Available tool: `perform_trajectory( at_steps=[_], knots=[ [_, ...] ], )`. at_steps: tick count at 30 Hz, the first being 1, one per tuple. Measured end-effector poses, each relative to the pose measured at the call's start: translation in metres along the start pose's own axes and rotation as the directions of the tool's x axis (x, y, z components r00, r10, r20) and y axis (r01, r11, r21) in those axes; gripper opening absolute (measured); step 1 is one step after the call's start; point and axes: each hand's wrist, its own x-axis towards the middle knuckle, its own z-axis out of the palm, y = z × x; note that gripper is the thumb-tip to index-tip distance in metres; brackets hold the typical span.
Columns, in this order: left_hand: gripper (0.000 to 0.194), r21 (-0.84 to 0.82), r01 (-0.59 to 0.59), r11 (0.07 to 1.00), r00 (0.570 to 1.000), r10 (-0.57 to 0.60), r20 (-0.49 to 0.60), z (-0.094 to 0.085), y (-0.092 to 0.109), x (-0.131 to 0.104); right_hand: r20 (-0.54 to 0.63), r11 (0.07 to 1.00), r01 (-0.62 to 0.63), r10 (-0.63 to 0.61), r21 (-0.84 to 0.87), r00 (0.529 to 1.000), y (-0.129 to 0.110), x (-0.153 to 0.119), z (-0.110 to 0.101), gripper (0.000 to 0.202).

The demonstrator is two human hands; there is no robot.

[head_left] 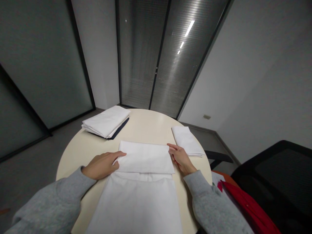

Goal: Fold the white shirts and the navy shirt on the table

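A white cloth (141,204) lies lengthwise on the round cream table, its far end folded over into a flat rectangular flap. At the flap's left edge is my left hand (103,165), index finger resting on the cloth and thumb beside it, the two apart. My right hand (180,158) touches the flap's upper right corner with its index fingertip; the other fingers curl down at the edge, partly hidden. Whether the right fingers pinch any fabric cannot be made out.
On the table (146,125), a stack of folded white cloths (107,121) sits on a dark item at the back left. Another folded white cloth (187,141) lies at the right. A black chair (280,175) and red fabric (248,204) are at the lower right.
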Motion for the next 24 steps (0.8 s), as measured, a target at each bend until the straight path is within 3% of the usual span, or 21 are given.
perform_trajectory(
  at_steps=[3, 7, 10, 12, 14, 16, 20, 24],
  knots=[
    [0.059, -0.041, -0.02, 0.999, 1.0, 0.021, 0.011, -0.006, -0.004, -0.001, -0.054, 0.995, 0.048, -0.053, -0.091, 0.997, 0.008, 0.003, 0.004, 0.056],
    [0.054, -0.048, -0.069, 0.996, 0.995, 0.072, 0.075, -0.032, -0.007, 0.003, -0.061, 0.969, 0.139, -0.154, -0.206, 0.986, 0.013, 0.009, 0.006, 0.047],
    [0.053, 0.065, -0.093, 0.994, 0.986, 0.1, -0.13, -0.05, 0.006, 0.022, -0.049, 0.936, 0.208, -0.231, -0.286, 0.972, 0.015, 0.01, 0.005, 0.042],
    [0.055, 0.115, -0.217, 0.969, 0.929, 0.241, -0.281, -0.051, 0.021, 0.041, -0.044, 0.907, 0.245, -0.277, -0.343, 0.96, 0.015, 0.009, 0.004, 0.039],
    [0.055, 0.136, -0.375, 0.917, 0.861, 0.399, -0.314, -0.039, 0.035, 0.061, -0.041, 0.876, 0.266, -0.307, -0.403, 0.951, 0.015, 0.005, 0.005, 0.036],
    [0.055, 0.149, -0.468, 0.871, 0.836, 0.491, -0.245, -0.018, 0.043, 0.075, -0.04, 0.843, 0.268, -0.323, -0.467, 0.946, 0.015, 0.001, 0.005, 0.035],
    [0.062, 0.169, -0.497, 0.851, 0.859, 0.51, -0.048, 0.023, 0.036, 0.083, -0.029, 0.747, 0.258, -0.348, -0.612, 0.937, 0.01, -0.014, 0.008, 0.032],
    [0.065, 0.182, -0.495, 0.85, 0.86, 0.509, -0.036, 0.033, 0.03, 0.077, -0.02, 0.599, 0.264, -0.424, -0.756, 0.905, -0.015, -0.032, 0.016, 0.026]
  ],
)
